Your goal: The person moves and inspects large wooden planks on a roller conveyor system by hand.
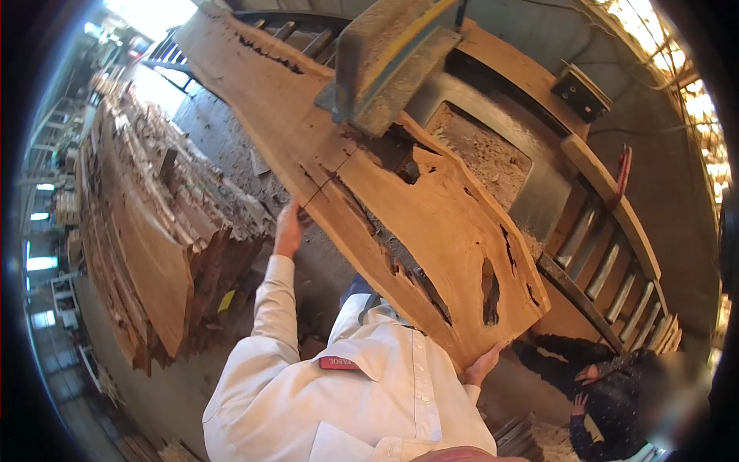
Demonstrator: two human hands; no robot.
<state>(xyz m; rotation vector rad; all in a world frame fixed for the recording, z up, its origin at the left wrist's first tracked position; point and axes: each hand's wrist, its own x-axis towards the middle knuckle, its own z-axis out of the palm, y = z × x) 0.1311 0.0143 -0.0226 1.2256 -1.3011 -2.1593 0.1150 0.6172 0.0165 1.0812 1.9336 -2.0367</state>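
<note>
- Stacked boards (pixel 154 231) crowding left side: little room if load is swinging that way.
- Left hand (pixel 289 231) hooking closed fingers over long edge of slab (pixel 416 223). Rough edge probably inviting slip or splinters.
- Slab lying across roller frame (pixel 608 269), near end overhanging. Cracks and voids running through wood, likely risking split.
- Right hand (pixel 483 362) pressing open palm under near end, not clamping, so end could be dropping.
- Co-worker (pixel 608 385) crouching low at right, seemingly in fall path.
</note>
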